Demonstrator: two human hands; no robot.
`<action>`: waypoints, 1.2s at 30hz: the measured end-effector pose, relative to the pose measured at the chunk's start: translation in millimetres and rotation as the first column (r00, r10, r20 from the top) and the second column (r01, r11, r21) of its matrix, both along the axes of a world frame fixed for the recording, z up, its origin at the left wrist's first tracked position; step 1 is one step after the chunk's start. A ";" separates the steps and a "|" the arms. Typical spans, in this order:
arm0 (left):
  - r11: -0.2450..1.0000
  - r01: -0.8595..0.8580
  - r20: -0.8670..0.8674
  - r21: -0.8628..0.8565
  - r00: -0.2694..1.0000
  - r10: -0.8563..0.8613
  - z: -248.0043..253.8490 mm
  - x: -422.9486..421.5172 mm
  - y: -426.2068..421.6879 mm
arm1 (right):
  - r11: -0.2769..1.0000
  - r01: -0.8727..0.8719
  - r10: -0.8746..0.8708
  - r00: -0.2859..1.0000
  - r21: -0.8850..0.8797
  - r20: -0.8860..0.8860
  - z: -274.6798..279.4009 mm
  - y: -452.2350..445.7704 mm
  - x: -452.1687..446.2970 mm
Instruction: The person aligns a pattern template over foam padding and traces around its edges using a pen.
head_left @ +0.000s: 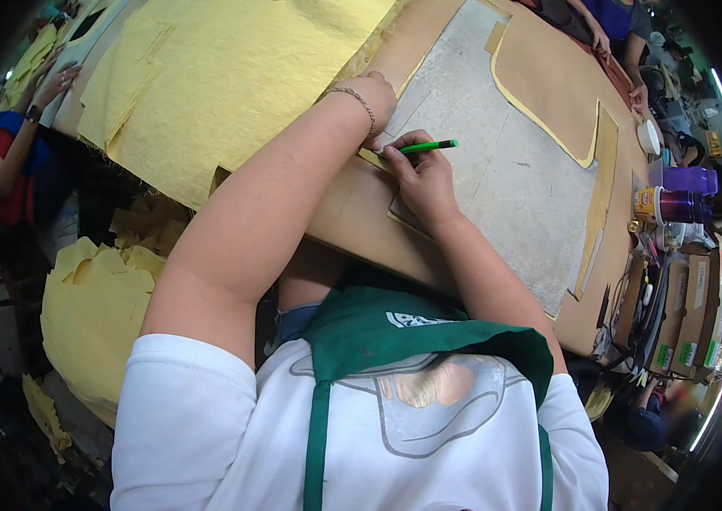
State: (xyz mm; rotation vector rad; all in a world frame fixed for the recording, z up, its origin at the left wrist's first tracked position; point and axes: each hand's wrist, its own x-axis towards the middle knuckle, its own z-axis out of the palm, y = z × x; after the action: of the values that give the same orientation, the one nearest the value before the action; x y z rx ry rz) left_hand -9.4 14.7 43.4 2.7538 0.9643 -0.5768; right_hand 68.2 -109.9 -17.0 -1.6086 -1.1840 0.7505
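Note:
My right hand [425, 177] is closed around a green pen [429, 146] with a dark band near its end. The pen's tip is hidden by my fingers, close to the left edge of a large grey sheet [497, 179] lying on the table. My left hand [375, 100], with a chain bracelet at the wrist, presses down beside that same edge, its fingers partly hidden and apparently apart. Just left of it spreads a stack of yellow fabric [233, 77]. A brown pattern piece [548, 81] with a yellow border lies on the grey sheet's far side.
The brown tabletop [361, 217] runs under the sheets. Cups [667, 204] and upright cardboard boxes [684, 298] stand at the right. More yellow fabric [97, 324] is piled at the lower left. Other people's hands [58, 81] show at the left and upper right edges.

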 end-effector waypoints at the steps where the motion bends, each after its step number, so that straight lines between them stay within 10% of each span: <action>1: 1.000 -0.011 0.005 -0.005 1.000 0.011 -1.9 0.0 1.2 | 1.000 -0.009 0.009 1.000 -0.015 -0.006 0.8 0.8 -0.5; 9: 1.000 -0.024 0.024 -0.013 0.999 0.024 -10.7 1.4 5.3 | 0.988 0.036 -0.021 0.995 -0.149 0.101 6.8 -26.4 25.1; 22: 0.998 -0.003 -0.023 -0.069 1.000 0.001 -3.9 6.9 7.0 | 0.923 0.353 -0.364 0.673 -0.153 -0.645 10.9 -139.8 84.9; 31: 0.989 0.107 0.393 -0.102 0.918 -0.059 -30.1 -26.2 4.4 | 0.792 0.609 -0.537 0.662 -0.042 -0.523 9.9 -222.2 103.7; 36: 0.997 -0.017 0.492 -0.073 0.869 0.051 -41.4 -31.6 -57.2 | 0.962 0.271 -0.245 0.839 -0.018 -0.487 9.1 -168.7 58.2</action>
State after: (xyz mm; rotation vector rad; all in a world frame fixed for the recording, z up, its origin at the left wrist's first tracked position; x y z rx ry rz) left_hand -41.0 -42.5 2.0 2.6104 0.8417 0.1102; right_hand 126.4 -278.6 -7.9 -1.3869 -0.6012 0.8724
